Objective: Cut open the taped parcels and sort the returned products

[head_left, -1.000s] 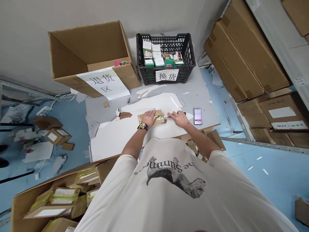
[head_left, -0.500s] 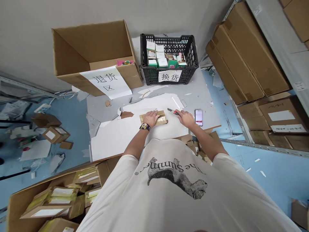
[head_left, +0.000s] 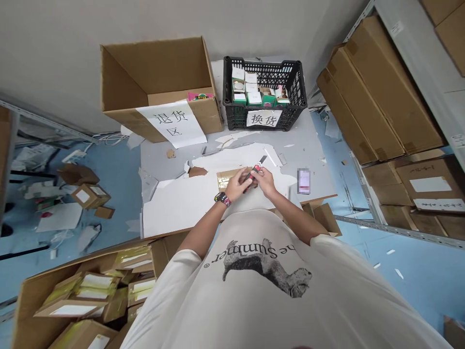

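Both hands meet over the table around a red-and-black utility knife [head_left: 257, 168], its dark blade pointing up and away to the right. My right hand [head_left: 266, 182] grips the knife from the right side. My left hand [head_left: 237, 186], with a patterned watch on the wrist, closes on the handle's lower end. Just behind and beneath the left hand lies a small cardboard box [head_left: 223, 178] with shiny tape across it, partly hidden by the fingers. A torn white sheet [head_left: 174, 206] covers the tabletop under the box.
At the back stand a large open carton [head_left: 123, 116] with a paper sign and a black crate [head_left: 290, 116] of small boxes. A phone [head_left: 304, 181] lies to the right. Taped parcels fill a carton [head_left: 27, 300] at lower left; stacked cartons [head_left: 381, 92] line the right-hand shelf.
My left hand has come off the top of the small box and onto the knife. My right hand has brought the knife left, turning its blade upward and to the right.
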A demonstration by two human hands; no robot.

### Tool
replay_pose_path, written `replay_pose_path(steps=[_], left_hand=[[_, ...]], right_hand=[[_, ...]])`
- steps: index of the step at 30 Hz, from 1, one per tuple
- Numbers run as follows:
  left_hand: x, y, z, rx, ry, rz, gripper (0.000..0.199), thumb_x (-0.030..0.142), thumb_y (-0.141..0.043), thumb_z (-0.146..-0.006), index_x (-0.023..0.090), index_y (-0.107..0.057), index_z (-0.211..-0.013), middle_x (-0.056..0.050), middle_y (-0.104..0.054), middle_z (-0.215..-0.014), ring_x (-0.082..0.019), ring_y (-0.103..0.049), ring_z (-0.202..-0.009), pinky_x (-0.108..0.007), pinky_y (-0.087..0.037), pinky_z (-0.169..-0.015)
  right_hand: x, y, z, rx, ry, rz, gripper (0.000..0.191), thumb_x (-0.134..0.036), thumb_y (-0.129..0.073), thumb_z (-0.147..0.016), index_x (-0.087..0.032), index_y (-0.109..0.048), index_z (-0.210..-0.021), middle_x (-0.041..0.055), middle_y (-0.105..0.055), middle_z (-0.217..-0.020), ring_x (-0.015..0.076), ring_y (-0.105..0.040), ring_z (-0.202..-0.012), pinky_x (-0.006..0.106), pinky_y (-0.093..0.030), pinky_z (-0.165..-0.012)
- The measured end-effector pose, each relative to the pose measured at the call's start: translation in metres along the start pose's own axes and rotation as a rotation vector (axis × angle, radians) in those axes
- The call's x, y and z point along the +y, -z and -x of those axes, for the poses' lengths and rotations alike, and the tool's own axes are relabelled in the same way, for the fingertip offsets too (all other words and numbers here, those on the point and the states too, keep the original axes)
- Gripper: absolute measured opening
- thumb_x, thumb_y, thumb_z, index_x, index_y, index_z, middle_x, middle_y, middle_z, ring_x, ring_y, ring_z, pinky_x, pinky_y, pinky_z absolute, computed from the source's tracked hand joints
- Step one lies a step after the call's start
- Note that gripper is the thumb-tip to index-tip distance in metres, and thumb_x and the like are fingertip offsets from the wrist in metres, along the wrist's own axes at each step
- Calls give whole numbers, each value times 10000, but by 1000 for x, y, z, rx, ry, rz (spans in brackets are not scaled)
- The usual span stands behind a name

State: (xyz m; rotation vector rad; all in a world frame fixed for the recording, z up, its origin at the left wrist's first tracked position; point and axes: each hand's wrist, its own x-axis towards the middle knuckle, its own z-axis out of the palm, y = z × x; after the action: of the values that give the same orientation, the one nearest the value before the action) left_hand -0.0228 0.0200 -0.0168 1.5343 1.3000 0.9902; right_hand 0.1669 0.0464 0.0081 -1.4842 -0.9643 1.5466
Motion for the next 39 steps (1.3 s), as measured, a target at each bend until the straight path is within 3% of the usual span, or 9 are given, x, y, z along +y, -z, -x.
replay_pose_path(steps=[3, 6, 9, 11, 13, 16, 23, 32, 39], left_hand=[[-3, 4, 19, 35, 130, 125, 706, 634, -783, -1055, 208, -696, -1612, -135, -844, -1302, -265, -825, -957, -413, -679, -895], [-15, 20, 40, 260, 301, 279, 673, 587, -829, -1018, 190, -705, -1547, -91, -816, -1103, -181, -719, -686, -324, -604, -643], [-27, 41, 61, 640, 414, 414, 600, 544, -803, -1037, 199, -674, -1512, -79, -790, -1105, -135, -674, -652, -270, -558, -588], [-33, 55, 74, 844, 480, 478, 533, 514, -755, -1073, 212, -651, -1499, -71, -781, -1116, -115, -672, -654, -242, -551, -587], [-38, 68, 85, 955, 543, 521, 465, 481, -728, -1091, 216, -648, -1465, -61, -773, -1095, -106, -676, -651, -228, -550, -589], [-45, 79, 100, 1006, 607, 566, 411, 449, -739, -1085, 224, -654, -1418, -54, -769, -1070, -107, -687, -651, -229, -559, -600], [-57, 76, 123, 931, 635, 574, 451, 423, -774, -1039, 223, -678, -1431, -75, -789, -1114, -126, -734, -711, -224, -554, -608], [-72, 75, 144, 517, 559, 464, 573, 463, -835, -970, 178, -772, -1464, -111, -826, -1159, -225, -795, -922, -318, -654, -721], [-85, 100, 142, 300, 457, 328, 497, 535, -856, -963, 215, -875, -1342, -72, -840, -977, -204, -732, -709, -332, -631, -692]], right_hand=[[-1, -33, 3, -106, 3, 34, 580, -772, -851, -887, -262, -714, -1129, 24, -822, -906, 265, -816, -864, 403, -702, -778], [2, -53, 11, -203, 185, 407, 410, -582, -734, -1078, -263, -771, -1335, 81, -857, -1135, 300, -826, -1098, 465, -688, -1003], [6, -65, 20, -312, 428, 951, 431, -343, -663, -1132, -229, -725, -1543, 160, -771, -1496, 351, -670, -1450, 523, -554, -1266], [10, -70, 23, -379, 485, 1189, 494, -299, -659, -1128, -202, -683, -1612, 188, -665, -1675, 391, -532, -1602, 573, -455, -1356], [13, -74, 23, -411, 472, 1307, 524, -310, -677, -1125, -197, -662, -1637, 181, -566, -1798, 426, -428, -1693, 625, -360, -1409], [16, -77, 20, -435, 408, 1392, 563, -352, -686, -1136, -205, -626, -1676, 151, -448, -1901, 454, -350, -1756, 678, -267, -1442], [4, -88, 10, -439, 331, 1443, 556, -427, -769, -1104, -188, -674, -1596, 187, -529, -1813, 419, -442, -1696, 582, -400, -1393], [-8, -111, 9, -351, 247, 1536, 566, -342, -922, -991, -219, -690, -1493, 195, -617, -1616, 372, -704, -1369, 495, -544, -1235], [2, -104, 13, -304, 304, 1474, 586, -335, -949, -958, -236, -706, -1481, 198, -620, -1607, 405, -695, -1369, 543, -536, -1248]])
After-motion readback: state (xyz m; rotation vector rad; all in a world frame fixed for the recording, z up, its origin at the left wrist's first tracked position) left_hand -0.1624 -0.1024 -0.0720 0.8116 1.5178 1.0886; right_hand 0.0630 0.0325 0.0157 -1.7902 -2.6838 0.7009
